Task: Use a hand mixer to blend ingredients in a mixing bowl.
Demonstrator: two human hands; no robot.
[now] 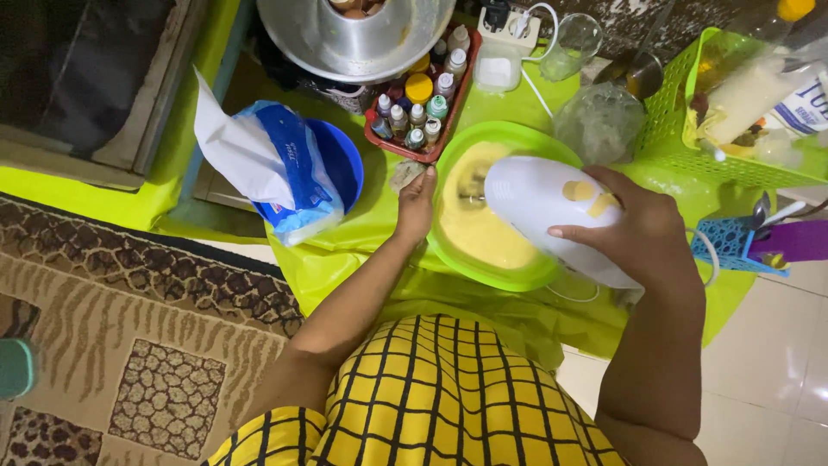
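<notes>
The right hand point(642, 229) grips a white hand mixer point(552, 216), fingers wrapped over its top and thumb along the near side, clamped on the body. The mixer hangs over a green bowl point(509, 138) of pale yellow batter point(483, 229), its beaters down in the batter. The left hand point(417, 207) rests on the bowl's left rim, fingers together and curled against the edge. The bowl sits on a lime cloth point(362, 259) in the middle of the scene. Left of it a blue bowl point(345, 164) holds an open white and blue bag point(267, 164). Just beyond the green bowl is a red tray point(461, 95) of small bottles point(418, 116), and farther still a metal pan point(354, 39). To the right stands a green basket point(681, 129), with a clear bag point(599, 121) beside it. A patterned rug point(129, 328) lies near left
</notes>
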